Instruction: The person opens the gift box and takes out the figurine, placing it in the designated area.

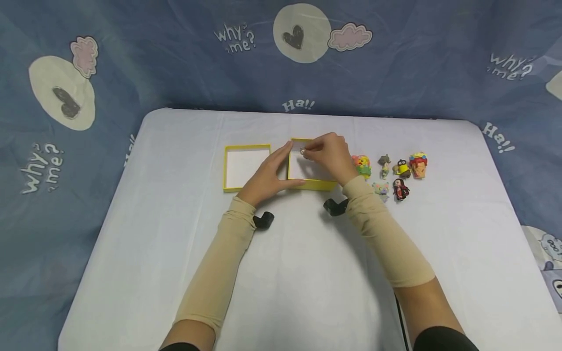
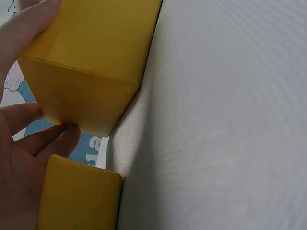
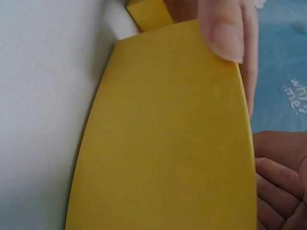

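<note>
My left hand holds the near left corner of a yellow open box with a white inside. Its thumb lies at the top edge of the front wall, while the other fingers touch the left side. Over the box, my right hand pinches a small whitish thing between thumb and fingertips; most of it is hidden, so I cannot tell its kind. In the right wrist view, the box wall covers the fingertips.
Left of the box lies a second, shallower yellow tray or lid. Several small toy figures stand or lie to the right, among them a yellow one, a red-and-black doll and a red-topped figure. A printed blue cloth hangs behind the white table.
</note>
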A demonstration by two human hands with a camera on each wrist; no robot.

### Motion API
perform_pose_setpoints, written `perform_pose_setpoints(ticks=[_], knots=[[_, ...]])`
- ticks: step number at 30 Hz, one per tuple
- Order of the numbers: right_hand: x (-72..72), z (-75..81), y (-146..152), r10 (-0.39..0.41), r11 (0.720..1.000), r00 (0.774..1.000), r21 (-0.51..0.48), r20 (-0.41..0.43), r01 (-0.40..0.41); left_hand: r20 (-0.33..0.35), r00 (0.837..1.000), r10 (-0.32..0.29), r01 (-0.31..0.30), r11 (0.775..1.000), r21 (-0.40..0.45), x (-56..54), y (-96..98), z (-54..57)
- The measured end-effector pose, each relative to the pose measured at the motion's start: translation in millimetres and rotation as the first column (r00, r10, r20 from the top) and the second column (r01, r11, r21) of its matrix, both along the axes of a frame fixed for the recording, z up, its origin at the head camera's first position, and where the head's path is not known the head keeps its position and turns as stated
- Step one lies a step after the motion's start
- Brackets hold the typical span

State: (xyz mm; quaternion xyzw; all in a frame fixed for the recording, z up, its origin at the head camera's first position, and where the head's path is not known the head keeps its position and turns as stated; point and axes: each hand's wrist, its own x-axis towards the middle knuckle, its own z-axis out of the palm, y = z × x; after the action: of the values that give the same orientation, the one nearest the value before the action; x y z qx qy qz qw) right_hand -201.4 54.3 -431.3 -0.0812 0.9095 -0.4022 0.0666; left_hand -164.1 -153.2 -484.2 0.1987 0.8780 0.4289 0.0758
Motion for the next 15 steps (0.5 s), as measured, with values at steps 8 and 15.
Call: perform_pose_setpoints(ticks=[8,15], knots=[[3.3,3.5,16.2,-0.011,0.972,0.996,-0.232,0.087,0.031,-0.006,1.0,0.0,0.0,1.0,-0.013,-1.3,0.3,-0.3],[7.0,3.9,32.5,-0.012,0.917,0.981,-0.389,0.194,0.089,-0.006,1.0,0.002,-0.002,1.0,-0.01,-1.7,0.4,-0.2]])
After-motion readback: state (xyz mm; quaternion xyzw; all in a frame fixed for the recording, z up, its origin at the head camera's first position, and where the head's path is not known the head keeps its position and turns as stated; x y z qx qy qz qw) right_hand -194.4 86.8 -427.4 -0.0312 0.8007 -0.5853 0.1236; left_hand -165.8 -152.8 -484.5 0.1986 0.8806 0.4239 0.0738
